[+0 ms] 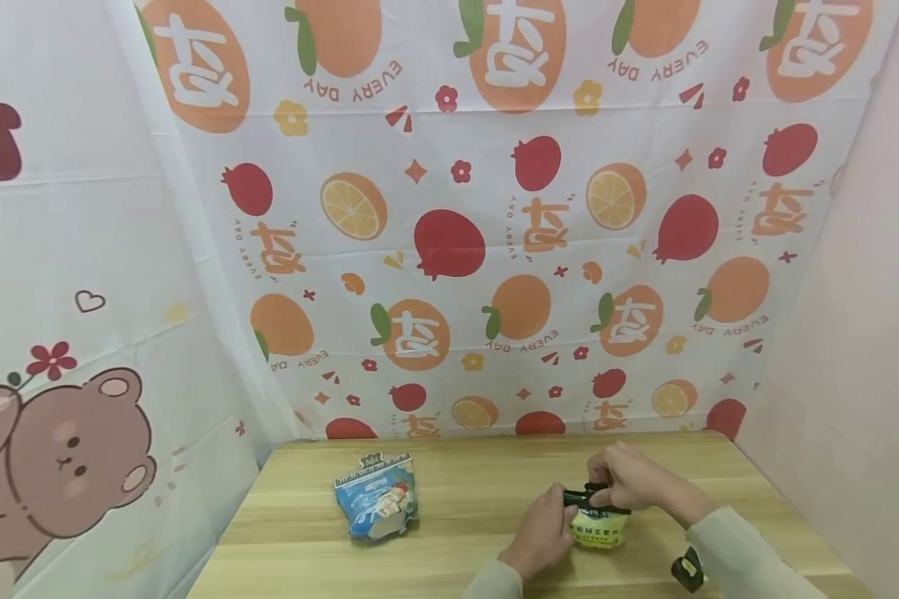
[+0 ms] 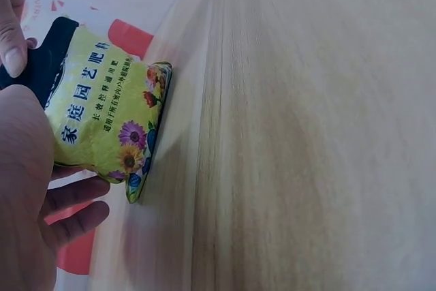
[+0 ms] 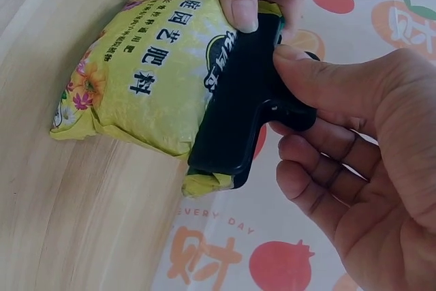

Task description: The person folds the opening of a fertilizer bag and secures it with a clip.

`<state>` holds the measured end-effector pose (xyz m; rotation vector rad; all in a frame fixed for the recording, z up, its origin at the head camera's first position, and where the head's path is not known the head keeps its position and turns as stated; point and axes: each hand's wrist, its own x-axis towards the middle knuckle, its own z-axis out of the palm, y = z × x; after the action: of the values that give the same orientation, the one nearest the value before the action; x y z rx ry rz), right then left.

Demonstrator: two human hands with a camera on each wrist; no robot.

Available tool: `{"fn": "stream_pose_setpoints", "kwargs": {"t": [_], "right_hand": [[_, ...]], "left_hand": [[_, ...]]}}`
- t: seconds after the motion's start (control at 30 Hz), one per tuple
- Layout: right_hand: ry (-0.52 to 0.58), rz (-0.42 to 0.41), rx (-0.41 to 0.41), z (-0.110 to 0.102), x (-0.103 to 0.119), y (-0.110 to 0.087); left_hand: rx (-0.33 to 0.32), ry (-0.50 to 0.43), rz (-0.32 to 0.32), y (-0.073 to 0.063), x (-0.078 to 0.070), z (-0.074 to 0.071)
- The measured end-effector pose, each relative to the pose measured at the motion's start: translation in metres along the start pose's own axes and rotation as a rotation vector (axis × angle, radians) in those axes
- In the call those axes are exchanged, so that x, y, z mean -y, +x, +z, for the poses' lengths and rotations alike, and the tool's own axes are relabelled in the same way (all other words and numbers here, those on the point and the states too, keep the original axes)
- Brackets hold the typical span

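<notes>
A small yellow fertilizer bag with printed flowers and dark lettering is near the right part of the table. Across its top edge lies a wide black bag clip, and a strip of yellow film sticks out past it. My right hand pinches the clip's handle between thumb and fingers. With the thumb at the clipped edge, my left hand grips one side of the bag. In the left wrist view, some left fingers extend beneath the bag.
A blue bag with a black-and-white top strip sits on the left of the wooden table. By the right forearm lies a small black item with a yellowish patch. Fruit-printed cloth hangs behind the table.
</notes>
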<state>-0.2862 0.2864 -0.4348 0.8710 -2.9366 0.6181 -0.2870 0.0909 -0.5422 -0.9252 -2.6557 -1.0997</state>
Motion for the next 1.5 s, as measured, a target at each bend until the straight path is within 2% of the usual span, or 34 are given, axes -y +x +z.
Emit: {"fn": "stream_pose_setpoints", "kwargs": {"t": [0.2,0.43,0.53,0.8,1.0,1.13,1.3,1.5], "right_hand": [[0.015,0.009,-0.009,0.000,-0.002,0.000],[0.072,0.021,0.009,0.003,-0.003,-0.001],[0.081,0.029,0.019,0.005,-0.003,-0.003],[0.070,0.020,0.049,0.003,-0.009,-0.012],[0.060,0.063,0.063,-0.009,-0.031,-0.033],[0.112,0.095,0.079,-0.013,-0.040,-0.046],[0.176,0.069,0.004,-0.010,-0.041,-0.052],[0.091,0.027,-0.096,-0.002,-0.030,-0.044]], "left_hand": [[-0.039,0.025,0.052,0.001,0.001,0.000],[-0.205,0.025,0.183,0.002,0.010,0.004],[-0.231,0.019,0.206,0.003,0.013,0.006],[-0.204,0.041,0.143,-0.002,0.018,0.010],[-0.186,0.056,0.113,-0.002,0.016,0.011],[-0.176,0.042,0.094,-0.001,0.014,0.010],[-0.145,0.013,0.066,-0.001,0.012,0.008],[-0.136,-0.070,0.039,0.000,0.011,0.003]]}}
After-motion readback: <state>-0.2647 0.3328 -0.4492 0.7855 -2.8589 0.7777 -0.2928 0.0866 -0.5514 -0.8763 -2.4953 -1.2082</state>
